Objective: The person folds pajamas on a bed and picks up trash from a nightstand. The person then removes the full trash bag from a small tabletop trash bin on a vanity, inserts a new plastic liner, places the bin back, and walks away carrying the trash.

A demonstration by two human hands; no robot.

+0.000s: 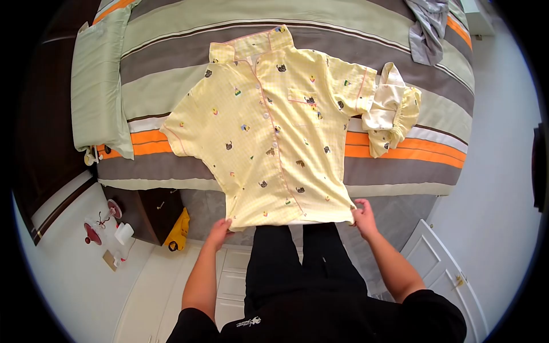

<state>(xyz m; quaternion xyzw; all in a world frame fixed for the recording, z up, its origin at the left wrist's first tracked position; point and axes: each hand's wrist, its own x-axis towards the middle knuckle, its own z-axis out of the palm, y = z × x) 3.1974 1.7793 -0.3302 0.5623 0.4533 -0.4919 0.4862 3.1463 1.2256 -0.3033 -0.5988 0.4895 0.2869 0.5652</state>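
A yellow short-sleeved pajama shirt (251, 137) with pink piping and small printed figures lies front side up across the bed, its collar pointing away from me. Its lower part hangs past the bed's near edge, stretched toward me. My left hand (219, 232) pinches the hem's left corner. At the opposite corner, my right hand (365, 218) grips the hem between thumb and fingers. Beside the sleeve on the right lies a bunched yellow garment (394, 111) with a gathered elastic edge.
The striped bed (166, 97) fills the far side, with a pale green pillow (97, 86) at left and a grey cloth (428, 31) at the far right. A dark bedside cabinet (154, 208) and a yellow bag (179, 231) stand at lower left. A white door (440, 263) is at lower right.
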